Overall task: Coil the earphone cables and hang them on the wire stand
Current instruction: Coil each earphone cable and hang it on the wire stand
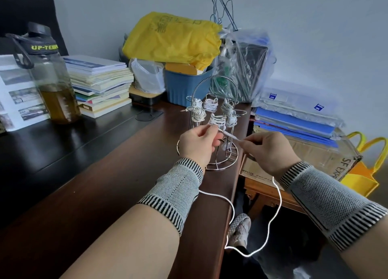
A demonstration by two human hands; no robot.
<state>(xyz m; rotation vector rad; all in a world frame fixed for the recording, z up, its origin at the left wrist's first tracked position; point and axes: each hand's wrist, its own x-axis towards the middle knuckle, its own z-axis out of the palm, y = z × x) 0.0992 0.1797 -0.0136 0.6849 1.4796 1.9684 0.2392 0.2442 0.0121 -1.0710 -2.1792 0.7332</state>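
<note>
- Slack of the white earphone cable [278,207] hangs off the desk's right edge [225,213], looping down near a woven shoe [239,229] on the floor, then rising to the right hand.
- Left hand [197,146]: fingers curled, thumb and fingertips pinching the cable's upper end. Knit cuff on the wrist.
- Right hand [270,150]: fingers curled, pinching the same cable at the fingertips, just off the desk's right edge.
- Taut span between the hands is short, long axis running from upper left down to the right, directly in front of the wire stand [216,123].
- Stand upright near the desk's right edge; coiled earphone bundles [211,105] hang on its hooks.
- Right of desk: cardboard box [315,159], blue folders [294,121] on top.
- Left: water bottle [50,79], book stack [98,83].
- Behind stand: blue bin [182,85], yellow bag [172,39], against the wall.
</note>
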